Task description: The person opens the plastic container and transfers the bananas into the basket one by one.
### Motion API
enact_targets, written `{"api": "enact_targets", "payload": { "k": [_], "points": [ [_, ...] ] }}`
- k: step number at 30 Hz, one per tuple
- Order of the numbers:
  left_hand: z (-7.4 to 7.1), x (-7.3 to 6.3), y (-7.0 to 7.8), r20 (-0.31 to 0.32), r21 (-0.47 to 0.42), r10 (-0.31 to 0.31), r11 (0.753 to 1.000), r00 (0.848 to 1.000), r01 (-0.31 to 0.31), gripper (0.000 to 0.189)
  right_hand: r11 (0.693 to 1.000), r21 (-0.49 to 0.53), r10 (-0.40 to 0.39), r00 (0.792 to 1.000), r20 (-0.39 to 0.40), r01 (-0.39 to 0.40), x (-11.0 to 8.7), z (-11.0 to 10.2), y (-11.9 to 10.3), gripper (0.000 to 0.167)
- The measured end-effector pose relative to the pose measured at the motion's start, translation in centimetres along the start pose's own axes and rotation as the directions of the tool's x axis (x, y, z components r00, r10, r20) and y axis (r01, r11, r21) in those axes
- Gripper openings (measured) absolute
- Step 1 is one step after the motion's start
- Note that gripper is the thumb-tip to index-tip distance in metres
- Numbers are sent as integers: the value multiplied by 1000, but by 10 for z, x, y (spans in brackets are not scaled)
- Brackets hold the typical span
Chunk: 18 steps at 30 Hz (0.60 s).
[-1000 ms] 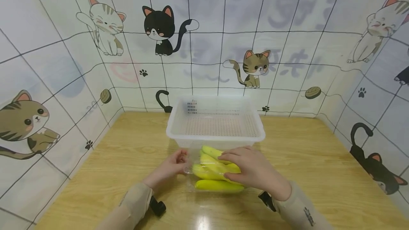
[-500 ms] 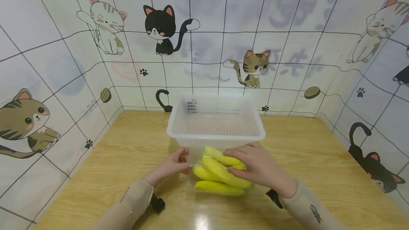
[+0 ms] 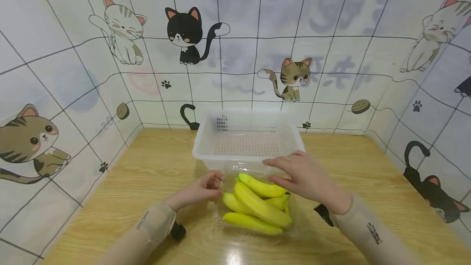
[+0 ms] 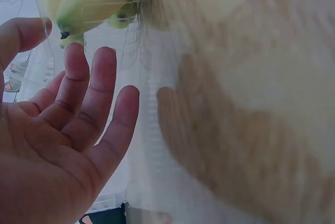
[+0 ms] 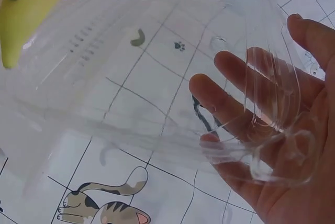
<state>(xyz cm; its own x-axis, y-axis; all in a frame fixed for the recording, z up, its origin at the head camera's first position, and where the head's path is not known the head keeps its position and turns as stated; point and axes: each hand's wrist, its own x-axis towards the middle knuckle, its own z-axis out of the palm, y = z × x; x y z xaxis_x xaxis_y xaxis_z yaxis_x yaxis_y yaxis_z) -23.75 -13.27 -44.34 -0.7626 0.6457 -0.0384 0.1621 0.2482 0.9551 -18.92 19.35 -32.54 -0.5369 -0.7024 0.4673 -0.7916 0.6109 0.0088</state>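
Note:
Several yellow bananas [image 3: 259, 207] lie in a clear plastic box [image 3: 229, 181] in front of me. My left hand [image 3: 198, 189] is at the box's left side, fingers loosely bent. In the left wrist view its thumb tip meets the box's edge, and the fingertips lie just under a banana end [image 4: 78, 12]. At the far right corner my right hand [image 3: 305, 177] touches the box. The right wrist view shows its fingers spread and fairly straight against the clear plastic [image 5: 157, 93]. Whether the lid is raised I cannot tell.
A white perforated basket [image 3: 248, 158] stands directly behind the box, near the back wall. Cat-patterned sheeting [image 3: 235, 32] covers the walls around the wooden table [image 3: 158, 162]. The table's surface extends to both sides of the basket.
My right hand has moved right and slightly up, away from the bananas. The bananas have shifted right and towards me, and more of them shows. My left hand has barely moved.

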Motion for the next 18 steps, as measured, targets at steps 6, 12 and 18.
{"api": "enact_targets", "payload": {
  "k": [6,12,18],
  "points": [
    [-5,0,5,51,58,-11,998,999,8,39,999,33,25,999,36,-27,3,-6,9,36],
    [-8,0,8,88,126,9,992,996,-20,39,993,68,92,992,88,-98,3,-14,14,33],
    [-10,0,10,117,139,21,990,993,-37,40,973,147,158,976,147,-180,2,-21,18,34]
  ]
}}
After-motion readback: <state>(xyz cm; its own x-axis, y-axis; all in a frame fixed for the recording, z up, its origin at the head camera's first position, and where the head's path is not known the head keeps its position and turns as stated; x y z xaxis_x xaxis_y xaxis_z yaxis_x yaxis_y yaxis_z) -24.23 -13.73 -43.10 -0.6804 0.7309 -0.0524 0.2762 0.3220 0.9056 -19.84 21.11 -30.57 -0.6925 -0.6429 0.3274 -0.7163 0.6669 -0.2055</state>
